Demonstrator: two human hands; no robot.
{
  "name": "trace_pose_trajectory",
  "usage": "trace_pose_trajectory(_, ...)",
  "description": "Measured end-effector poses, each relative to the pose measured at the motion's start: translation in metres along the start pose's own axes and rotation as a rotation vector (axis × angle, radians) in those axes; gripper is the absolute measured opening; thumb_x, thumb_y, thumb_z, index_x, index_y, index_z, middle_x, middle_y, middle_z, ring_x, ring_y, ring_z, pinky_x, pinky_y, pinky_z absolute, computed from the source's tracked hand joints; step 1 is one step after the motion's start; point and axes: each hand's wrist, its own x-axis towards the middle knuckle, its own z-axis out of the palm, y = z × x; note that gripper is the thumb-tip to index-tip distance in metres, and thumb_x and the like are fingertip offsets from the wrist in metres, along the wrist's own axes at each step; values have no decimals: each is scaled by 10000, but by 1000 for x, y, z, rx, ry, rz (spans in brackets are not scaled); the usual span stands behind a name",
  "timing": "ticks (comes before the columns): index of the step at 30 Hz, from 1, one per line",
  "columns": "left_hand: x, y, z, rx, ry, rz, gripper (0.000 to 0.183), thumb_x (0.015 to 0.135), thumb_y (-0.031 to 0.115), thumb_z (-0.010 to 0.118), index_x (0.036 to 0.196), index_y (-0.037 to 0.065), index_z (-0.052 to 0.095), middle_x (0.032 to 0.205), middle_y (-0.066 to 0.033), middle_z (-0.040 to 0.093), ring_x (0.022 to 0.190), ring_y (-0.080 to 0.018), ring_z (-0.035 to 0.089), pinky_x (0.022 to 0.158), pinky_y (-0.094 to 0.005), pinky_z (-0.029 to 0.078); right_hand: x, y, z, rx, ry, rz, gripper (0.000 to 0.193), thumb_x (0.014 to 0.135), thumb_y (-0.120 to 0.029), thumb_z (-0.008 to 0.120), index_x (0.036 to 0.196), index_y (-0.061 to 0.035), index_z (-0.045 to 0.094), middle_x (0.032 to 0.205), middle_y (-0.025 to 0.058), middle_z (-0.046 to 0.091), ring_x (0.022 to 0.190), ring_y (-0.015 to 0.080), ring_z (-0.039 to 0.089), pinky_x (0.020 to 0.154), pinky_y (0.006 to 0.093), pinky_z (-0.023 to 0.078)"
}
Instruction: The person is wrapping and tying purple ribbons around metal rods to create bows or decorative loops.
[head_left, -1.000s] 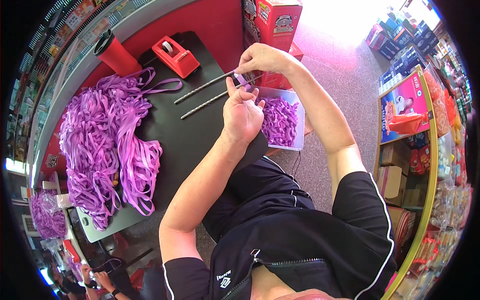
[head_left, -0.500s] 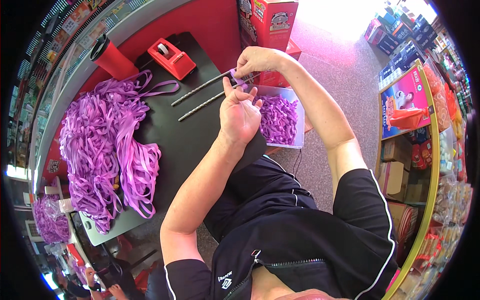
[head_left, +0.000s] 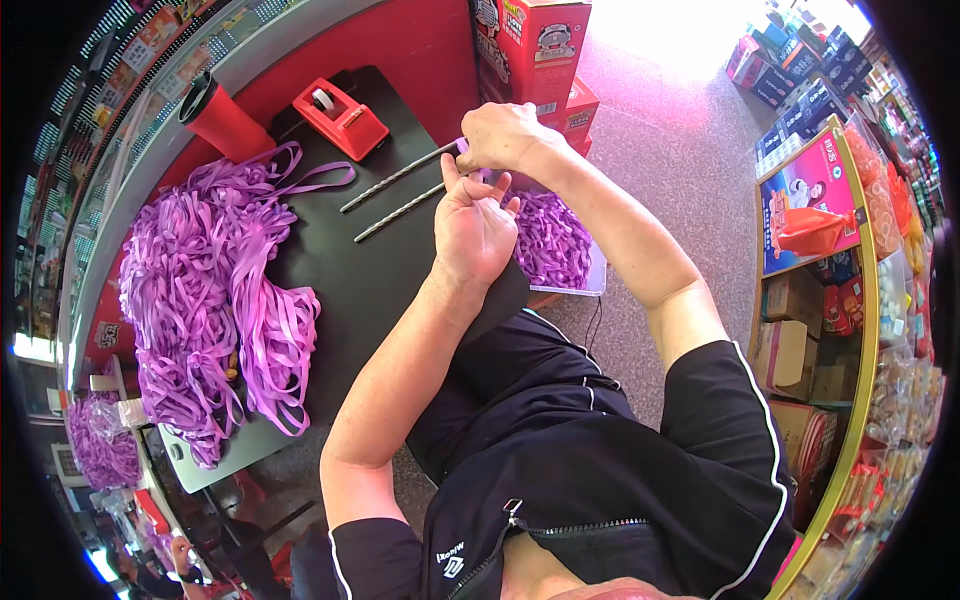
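Observation:
Two slim metal rods (head_left: 400, 183) with twisted shafts reach side by side past the right edge of the black table. A bit of purple ribbon (head_left: 462, 146) shows at their far ends, mostly covered by my fingers. From above, my right hand (head_left: 502, 135) bends its closed fingers around this ribbon. Below it, my left hand (head_left: 477, 222) is turned palm up beside the nearer rod, its fingers apart and partly curled; their contact with the ribbon is hidden. Under both hands, a clear plastic bin (head_left: 597, 278) holds many short purple ribbon pieces (head_left: 552, 240).
A big heap of purple ribbon (head_left: 200, 290) covers the left of the black table (head_left: 350, 290). Behind it stand a red tumbler (head_left: 225, 120) and a red tape dispenser (head_left: 340, 118). Red boxes (head_left: 545, 60) rise beyond my right hand. Stocked shelves (head_left: 850, 330) line the right side.
My right hand has shifted slightly down and left, its fingers folding over the ribbon at the rods and covering more of it. My left hand has barely moved.

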Motion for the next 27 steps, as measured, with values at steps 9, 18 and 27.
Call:
trace_pose_trajectory(9,-1,1,3,-19,6,-5,992,742,98,528,1490,375,-61,1550,-22,70,1281,-279,301,1089,-463,150,17,93,44,879,333,-23,387,863,-382,623,913,-9,714,787,76,690,744,149,631,696,304,492)
trace_pose_trajectory(18,-4,8,-1,-14,-15,21,1034,720,111,556,1492,342,-92,1550,-130,35,1270,-290,340,1094,-447,173,47,46,151,2260,-510,-322,356,914,-209,577,1221,-32,544,1044,50,593,876,130,597,800,285,511)
trace_pose_trajectory(27,-6,8,7,66,20,0,997,711,152,588,1503,266,-7,1539,-124,67,1286,-294,324,1085,-455,215,52,35,150,2330,-461,-394,366,809,-71,630,1169,-45,569,1030,62,584,914,138,583,798,259,505)
